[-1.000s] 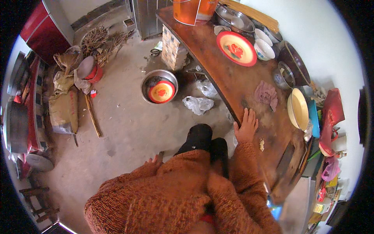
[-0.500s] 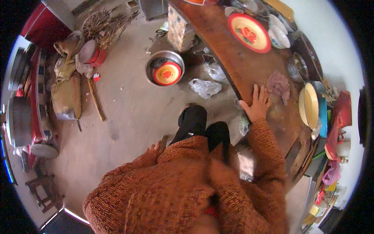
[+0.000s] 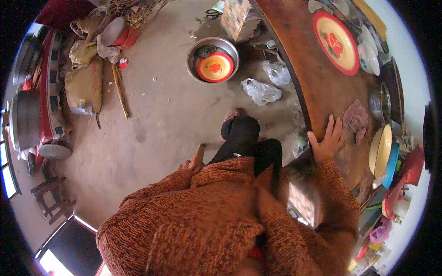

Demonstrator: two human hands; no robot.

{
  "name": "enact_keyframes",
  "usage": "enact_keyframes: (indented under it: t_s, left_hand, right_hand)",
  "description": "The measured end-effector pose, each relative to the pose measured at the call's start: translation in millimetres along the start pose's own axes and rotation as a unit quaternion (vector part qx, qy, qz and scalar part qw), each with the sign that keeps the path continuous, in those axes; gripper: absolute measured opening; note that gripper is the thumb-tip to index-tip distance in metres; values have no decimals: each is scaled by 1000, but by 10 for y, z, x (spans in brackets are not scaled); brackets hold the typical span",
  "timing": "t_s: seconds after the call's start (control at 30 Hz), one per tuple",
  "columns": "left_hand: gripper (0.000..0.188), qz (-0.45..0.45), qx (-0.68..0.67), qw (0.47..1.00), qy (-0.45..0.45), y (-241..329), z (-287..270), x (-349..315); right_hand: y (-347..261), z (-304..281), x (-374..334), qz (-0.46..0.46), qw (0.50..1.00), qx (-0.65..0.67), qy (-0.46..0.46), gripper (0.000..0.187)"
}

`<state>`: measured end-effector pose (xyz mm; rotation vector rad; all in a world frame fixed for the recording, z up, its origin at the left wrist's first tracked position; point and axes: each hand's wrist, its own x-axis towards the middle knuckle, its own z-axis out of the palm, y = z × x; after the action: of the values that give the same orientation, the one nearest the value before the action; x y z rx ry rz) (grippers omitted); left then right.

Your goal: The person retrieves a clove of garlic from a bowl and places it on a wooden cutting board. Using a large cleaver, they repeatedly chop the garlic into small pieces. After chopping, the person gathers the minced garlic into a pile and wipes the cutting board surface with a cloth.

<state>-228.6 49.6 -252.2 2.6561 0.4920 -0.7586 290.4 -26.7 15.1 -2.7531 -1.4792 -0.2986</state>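
My right hand lies flat with spread fingers on the brown wooden tabletop, close to its edge. A crumpled mauve cloth lies just beyond the fingertips. Down at my left side, my left hand is closed around a brown wooden piece. Only its upper end shows, and my sleeve hides the rest, so its kind cannot be told. On the floor ahead stands a metal basin with a red-rimmed enamel plate and something dark inside.
Clear plastic bags lie on the floor beside the table. The tabletop bears a large red-rimmed plate, bowls and a cream basin. At left are sacks, a stick, a red bucket and a large pot.
My view has shifted, so the table and basin sit further right. More of the wooden piece shows at my left hand. My right hand stays on the tabletop near the cloth.
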Motion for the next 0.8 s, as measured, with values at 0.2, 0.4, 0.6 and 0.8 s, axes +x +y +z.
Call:
enact_keyframes:
  t_s: [0.2, 0.4, 0.6, 0.8]
  left_hand:
    - [63, -2, 40, 999, -4, 45, -44, 29]
    - [62, -55, 35, 996, -55, 142, -128, 13]
    - [66, -26, -31, 999, -32, 166, -422, -13]
    - [70, -44, -17, 998, -36, 111, -349, -44]
  right_hand:
    - [18, -20, 20, -9, 1000, -24, -12, 94]
    - [22, -16, 59, -20, 1000, -11, -6, 92]
    - [79, -26, 65, -43, 999, -24, -3, 93]
    - [57, -15, 50, -34, 999, -22, -8, 96]
